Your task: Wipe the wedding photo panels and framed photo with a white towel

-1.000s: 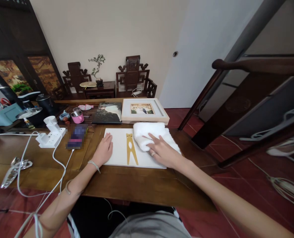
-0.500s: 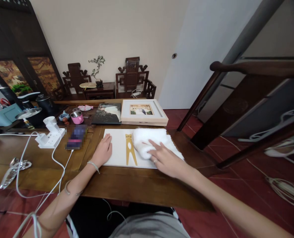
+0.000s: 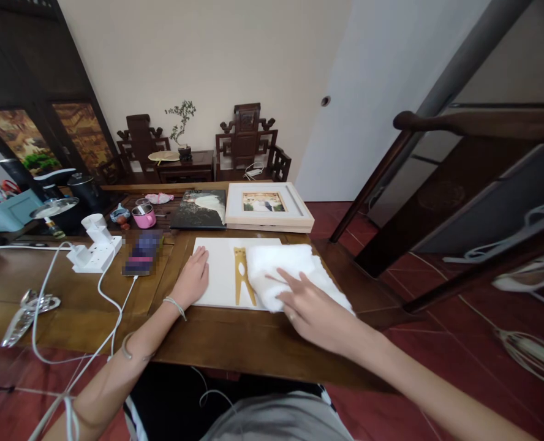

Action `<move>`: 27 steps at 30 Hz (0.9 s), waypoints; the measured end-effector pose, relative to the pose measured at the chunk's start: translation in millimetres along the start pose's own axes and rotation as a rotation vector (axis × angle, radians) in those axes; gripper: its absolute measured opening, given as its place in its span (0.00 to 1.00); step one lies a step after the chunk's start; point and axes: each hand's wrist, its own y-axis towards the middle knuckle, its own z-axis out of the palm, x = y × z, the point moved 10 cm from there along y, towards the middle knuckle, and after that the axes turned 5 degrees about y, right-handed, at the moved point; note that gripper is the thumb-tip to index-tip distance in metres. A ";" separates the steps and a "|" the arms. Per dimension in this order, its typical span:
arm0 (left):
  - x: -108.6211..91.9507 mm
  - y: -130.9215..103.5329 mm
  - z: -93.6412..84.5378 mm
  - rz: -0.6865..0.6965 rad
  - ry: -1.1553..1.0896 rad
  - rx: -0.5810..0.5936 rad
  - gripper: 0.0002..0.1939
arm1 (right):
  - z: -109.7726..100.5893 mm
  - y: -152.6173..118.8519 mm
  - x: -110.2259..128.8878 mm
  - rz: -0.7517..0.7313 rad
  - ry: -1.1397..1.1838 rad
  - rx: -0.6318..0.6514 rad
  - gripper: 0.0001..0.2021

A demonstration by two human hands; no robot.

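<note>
A flat white board (image 3: 214, 269) lies on the wooden table in front of me. My left hand (image 3: 193, 277) rests flat on its left edge, fingers stretched out. On the board is a yellow-brown clothespin-shaped figure (image 3: 241, 278); whether it is a loose piece or a picture, I cannot tell. A fluffy white towel (image 3: 281, 257) covers the board's right part and hangs past that side. My right hand (image 3: 315, 306) presses into the towel, its index and middle fingers extended and the others curled. A thin dark line by the index finger is too blurred to name.
Behind the board lie a dark picture panel (image 3: 201, 208) and a pale wooden photo frame (image 3: 272, 208). To the left are a pink cup (image 3: 144, 217), a phone (image 3: 144, 252), a white power strip (image 3: 98, 252) with cables and a silver object (image 3: 30, 315). A dark wooden chair (image 3: 386, 202) stands right.
The towel has shifted toward me and slightly right, and my right hand has moved with it. My left hand stays at the board's left edge.
</note>
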 end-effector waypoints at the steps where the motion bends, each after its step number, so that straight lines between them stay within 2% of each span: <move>1: 0.3 -0.1 0.3 0.002 -0.004 -0.002 0.22 | -0.2 -12.5 8.5 -0.012 0.016 0.018 0.14; 4: 1.2 -0.3 0.5 0.011 -0.016 -0.017 0.21 | -1.6 -32.9 23.3 -0.022 0.057 0.090 0.14; 6: 1.8 -0.4 0.4 0.014 -0.014 -0.025 0.22 | -1.8 -27.8 20.2 0.016 0.065 0.122 0.15; 8: 2.1 -0.5 0.8 0.010 -0.005 -0.020 0.22 | -2.2 -7.7 11.2 0.053 0.054 0.105 0.18; 12: 1.9 -0.4 1.4 0.001 0.001 0.001 0.23 | -1.6 57.9 -1.4 0.049 0.014 -0.009 0.21; 15: 2.4 -0.2 0.9 0.007 -0.011 -0.008 0.22 | -0.4 103.1 0.6 0.025 -0.058 -0.074 0.20; 18: 4.5 0.1 2.2 0.012 -0.025 -0.016 0.23 | 4.5 125.4 8.6 0.008 -0.104 -0.070 0.20; 20: 5.5 0.3 3.5 0.014 -0.032 -0.016 0.23 | 9.3 124.0 16.5 -0.006 -0.124 -0.055 0.19; 22: 5.6 0.4 3.8 0.013 -0.033 -0.018 0.23 | 15.8 111.1 28.2 -0.030 -0.163 -0.036 0.19; 27: 3.2 0.4 3.4 -0.002 0.006 0.007 0.23 | 34.3 55.9 66.6 -0.085 -0.203 0.021 0.18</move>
